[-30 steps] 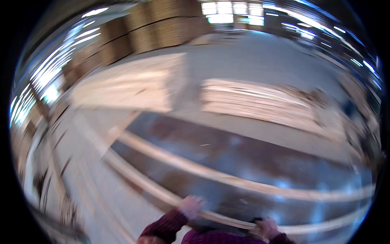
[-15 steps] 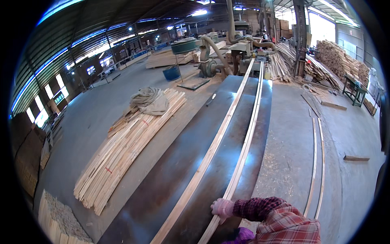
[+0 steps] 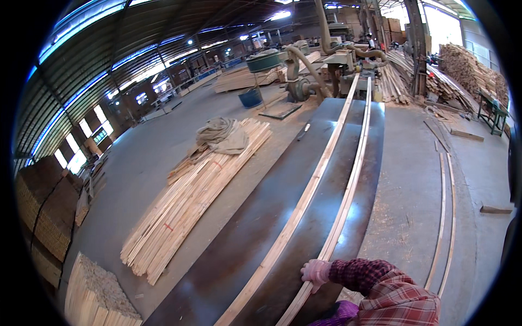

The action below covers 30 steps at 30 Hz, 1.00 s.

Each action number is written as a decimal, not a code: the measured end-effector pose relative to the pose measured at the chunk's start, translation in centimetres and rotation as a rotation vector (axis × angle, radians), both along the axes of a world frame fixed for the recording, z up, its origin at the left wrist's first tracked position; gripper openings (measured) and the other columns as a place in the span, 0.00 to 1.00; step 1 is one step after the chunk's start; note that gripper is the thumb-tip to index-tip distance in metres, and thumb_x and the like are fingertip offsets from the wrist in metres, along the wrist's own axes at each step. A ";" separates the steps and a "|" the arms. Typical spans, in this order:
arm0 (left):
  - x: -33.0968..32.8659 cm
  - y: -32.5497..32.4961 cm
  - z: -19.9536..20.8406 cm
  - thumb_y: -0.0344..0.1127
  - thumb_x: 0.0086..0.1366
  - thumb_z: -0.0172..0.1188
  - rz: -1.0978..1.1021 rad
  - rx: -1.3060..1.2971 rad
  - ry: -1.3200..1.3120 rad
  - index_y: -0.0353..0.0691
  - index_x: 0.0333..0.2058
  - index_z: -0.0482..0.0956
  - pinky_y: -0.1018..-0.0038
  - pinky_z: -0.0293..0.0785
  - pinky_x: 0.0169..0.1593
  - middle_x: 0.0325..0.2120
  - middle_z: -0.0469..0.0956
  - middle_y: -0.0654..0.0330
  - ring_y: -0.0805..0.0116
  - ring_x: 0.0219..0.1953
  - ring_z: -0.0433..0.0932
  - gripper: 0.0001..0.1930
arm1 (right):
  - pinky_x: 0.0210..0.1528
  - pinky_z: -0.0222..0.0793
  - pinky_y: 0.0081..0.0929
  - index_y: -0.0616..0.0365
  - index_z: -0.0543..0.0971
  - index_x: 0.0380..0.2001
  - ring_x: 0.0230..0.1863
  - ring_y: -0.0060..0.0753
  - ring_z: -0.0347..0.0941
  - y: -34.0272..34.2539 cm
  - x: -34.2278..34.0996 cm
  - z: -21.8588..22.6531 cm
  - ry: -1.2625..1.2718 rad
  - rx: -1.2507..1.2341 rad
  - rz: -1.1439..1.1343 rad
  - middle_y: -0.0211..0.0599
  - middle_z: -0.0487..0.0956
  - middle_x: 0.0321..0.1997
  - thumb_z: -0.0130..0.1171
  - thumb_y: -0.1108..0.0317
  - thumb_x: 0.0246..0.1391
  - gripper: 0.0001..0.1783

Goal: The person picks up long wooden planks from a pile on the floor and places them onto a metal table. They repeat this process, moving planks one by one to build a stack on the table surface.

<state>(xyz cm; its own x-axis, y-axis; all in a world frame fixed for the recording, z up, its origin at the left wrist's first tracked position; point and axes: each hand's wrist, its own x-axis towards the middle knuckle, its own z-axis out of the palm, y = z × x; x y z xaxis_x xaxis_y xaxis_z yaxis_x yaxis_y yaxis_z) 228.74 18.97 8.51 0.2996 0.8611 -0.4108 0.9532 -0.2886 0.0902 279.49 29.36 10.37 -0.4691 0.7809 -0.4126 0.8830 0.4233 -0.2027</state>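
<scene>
My right hand (image 3: pixel 316 273), in a pale pink glove, is closed round the near part of the long, narrow wooden strips (image 3: pixel 348 196), which look like two lying side by side. They run along a dark, shiny metal table (image 3: pixel 261 228) to a machine at its far end. To their left, a separate long wooden strip (image 3: pixel 297 218) lies on the same table, untouched by the hand. The right sleeve is plaid, and some purple cloth shows at the lower edge. My left hand is out of sight.
Left of the table lies a stack of wooden strips (image 3: pixel 190 201) with a grey cloth (image 3: pixel 223 136) on top. A woodworking machine (image 3: pixel 340 65) with hoses stands at the far end. Two thin strips (image 3: pixel 443 217) lie on the floor at right. Cut timber (image 3: pixel 100 293) stands at lower left.
The whole view has swung a little left, so things sit farther right in the picture. My right hand keeps its grip on the strips.
</scene>
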 end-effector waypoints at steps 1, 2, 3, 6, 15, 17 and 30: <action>0.2 -0.3 -0.2 0.52 0.62 0.61 0.009 0.020 -0.029 0.46 0.32 0.85 0.55 0.79 0.42 0.32 0.84 0.52 0.52 0.38 0.84 0.16 | 0.53 0.78 0.46 0.48 0.88 0.43 0.57 0.49 0.77 0.0 -0.1 0.2 -0.039 0.006 -0.006 0.40 0.82 0.53 0.71 0.32 0.41 0.35; 0.3 -0.7 -0.5 0.51 0.62 0.60 0.020 0.039 -0.059 0.46 0.32 0.85 0.55 0.79 0.41 0.32 0.84 0.53 0.53 0.38 0.83 0.15 | 0.53 0.77 0.46 0.48 0.88 0.43 0.58 0.48 0.77 0.0 -0.3 0.4 -0.054 -0.003 -0.010 0.39 0.82 0.53 0.71 0.31 0.41 0.35; 0.3 -1.0 -0.9 0.50 0.62 0.60 0.028 0.060 -0.086 0.46 0.31 0.85 0.55 0.79 0.41 0.31 0.84 0.53 0.53 0.37 0.83 0.14 | 0.53 0.77 0.46 0.48 0.88 0.43 0.58 0.48 0.77 -0.1 -0.5 0.6 -0.073 -0.017 -0.023 0.39 0.82 0.54 0.71 0.31 0.42 0.35; -0.1 -1.8 -3.1 0.46 0.63 0.59 0.064 0.118 -0.185 0.47 0.30 0.84 0.56 0.78 0.39 0.30 0.84 0.55 0.56 0.35 0.83 0.11 | 0.53 0.78 0.47 0.48 0.88 0.42 0.54 0.50 0.80 0.1 -0.5 0.8 -0.010 -0.080 -0.058 0.42 0.83 0.50 0.70 0.33 0.43 0.33; 0.8 -2.1 -4.9 0.40 0.64 0.58 0.138 0.196 -0.332 0.48 0.27 0.82 0.58 0.77 0.34 0.28 0.84 0.59 0.60 0.31 0.82 0.08 | 0.60 0.76 0.47 0.49 0.86 0.52 0.58 0.51 0.80 6.8 6.7 -1.0 0.109 0.121 -0.695 0.45 0.84 0.55 0.62 0.38 0.56 0.31; 2.3 -2.2 -2.0 0.41 0.65 0.58 0.178 0.179 -0.241 0.48 0.27 0.82 0.58 0.76 0.34 0.29 0.84 0.60 0.61 0.31 0.82 0.09 | 0.60 0.77 0.45 0.53 0.86 0.51 0.59 0.50 0.80 8.6 8.9 -1.0 0.026 0.127 -0.781 0.46 0.85 0.55 0.64 0.42 0.57 0.29; 2.7 0.9 -1.3 0.44 0.67 0.58 0.080 0.066 -0.190 0.53 0.31 0.81 0.55 0.76 0.36 0.27 0.80 0.58 0.55 0.33 0.80 0.07 | 0.53 0.79 0.43 0.47 0.82 0.48 0.59 0.40 0.79 19.1 8.4 -3.9 -0.253 0.407 -0.411 0.36 0.81 0.55 0.62 0.69 0.57 0.15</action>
<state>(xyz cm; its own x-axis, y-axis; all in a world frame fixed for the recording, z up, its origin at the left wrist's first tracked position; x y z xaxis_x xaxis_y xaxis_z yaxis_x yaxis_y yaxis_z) 231.47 19.86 7.25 0.2958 0.9084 -0.2954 0.9409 -0.2237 0.2543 287.89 48.46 6.51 -0.0238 0.9944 -0.1031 0.9894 0.0382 0.1399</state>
